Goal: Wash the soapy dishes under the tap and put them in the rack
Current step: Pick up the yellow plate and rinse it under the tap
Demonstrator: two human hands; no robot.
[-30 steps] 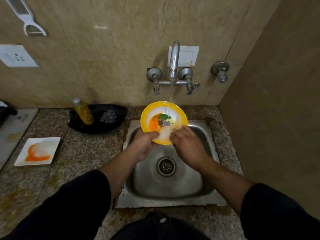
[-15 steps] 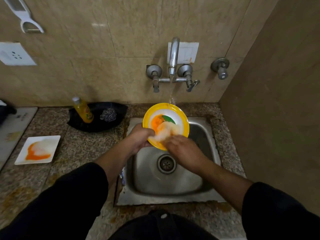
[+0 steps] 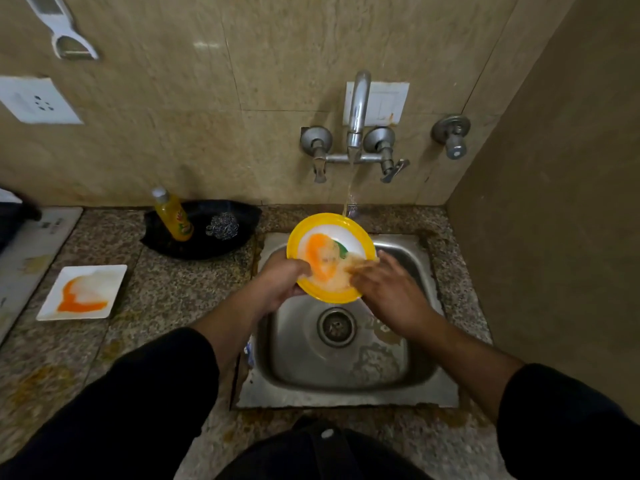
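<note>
A round yellow-rimmed plate (image 3: 325, 230) with a white centre and orange and green smears is tilted over the steel sink (image 3: 346, 358). My left hand (image 3: 280, 282) grips its lower left rim. The fingers of my right hand (image 3: 384, 289) lie flat on the plate's soapy face at the lower right. Water runs from the wall tap (image 3: 358, 109) onto the plate's top edge. A square white plate (image 3: 85, 292) with orange residue lies on the counter at the left.
A yellow soap bottle (image 3: 173, 214) and a steel scrubber (image 3: 223, 226) sit in a black dish (image 3: 201, 233) behind the counter, left of the sink. The side wall (image 3: 554, 202) stands close on the right. A wall socket (image 3: 38, 100) and a hanging peeler (image 3: 60, 27) are upper left.
My right hand has slid across the plate's face from the lower middle toward the right rim. The plate has stayed tilted under the water in my left hand.
</note>
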